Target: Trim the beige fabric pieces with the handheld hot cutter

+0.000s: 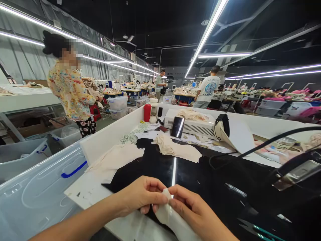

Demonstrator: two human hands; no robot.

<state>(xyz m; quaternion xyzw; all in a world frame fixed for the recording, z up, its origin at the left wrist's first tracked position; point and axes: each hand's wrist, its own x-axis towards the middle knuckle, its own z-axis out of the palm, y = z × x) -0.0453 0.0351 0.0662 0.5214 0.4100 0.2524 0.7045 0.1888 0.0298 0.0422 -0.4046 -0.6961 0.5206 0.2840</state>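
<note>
"Noting the head view: how are the hands set?"

"Left hand: thumb and fingers closed in a pinch on the upper end of a cream cloth piece. Right hand: also pinched closed, on the same end, fingertips just beside those of the left."

"Position of the piece?"

"Between the hands, hanging down toward the wearer, over the near edge of the glossy black tabletop. Its lower part runs out of frame."

"Beyond the hands?"

"A stack of cream cut pieces, flat. More pale fabric ahead and to the left. Past the stack, a dark phone-like device upright in front of a white vented box, with further fabric on top of the box. Pale green cord lies loose, far left of these."

"Right of the hands?"

"A teal-handled tool, partly lost in shadow; type cannot be told."

"Others present?"

"Far left, a standing person in a floral shirt, holding fabric."
</note>
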